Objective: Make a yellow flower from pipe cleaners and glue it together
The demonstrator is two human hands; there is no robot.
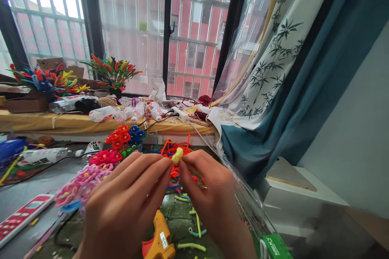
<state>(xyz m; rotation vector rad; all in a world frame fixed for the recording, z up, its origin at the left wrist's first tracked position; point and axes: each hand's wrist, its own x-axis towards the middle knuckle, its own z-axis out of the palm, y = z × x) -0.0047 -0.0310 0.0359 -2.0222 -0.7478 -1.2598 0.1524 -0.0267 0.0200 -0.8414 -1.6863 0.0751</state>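
Glue gun (161, 236), yellow with a red part, lies nearest, low between the forearms on the surface (182, 220). Short soft stems (191, 246), pale yellow-green, are scattered to its right; a green box (277, 247) stands at the lower right.

Above these, the left hand (129, 194) and the right hand (214, 186) meet at the fingertips. Both are closed in a pinch on a fuzzy yellow piece (177, 155), held raised, its rounded upper part protruding between them. Good handling, by judgement, calls for a light grip low on the piece, one side steadied while the other turns in small increments; hard pressure may flatten the pile or kink any core. How its lower end is shaped cannot be told, the fingers covering it.

Room for moving is bounded on the left by pink flowers (80, 184), close beside the left hand, and on the right by clear plastic (249, 202). Orange stems (174, 147) lie just behind the yellow piece, so a short lift is safer than a forward push. Lowered wrists could nudge the glue gun; whether it is hot cannot be told.

Farther off, the cloth-covered edge of the ledge (170, 128) crosses the view, bearing bottles (103, 113) before the window (197, 48).
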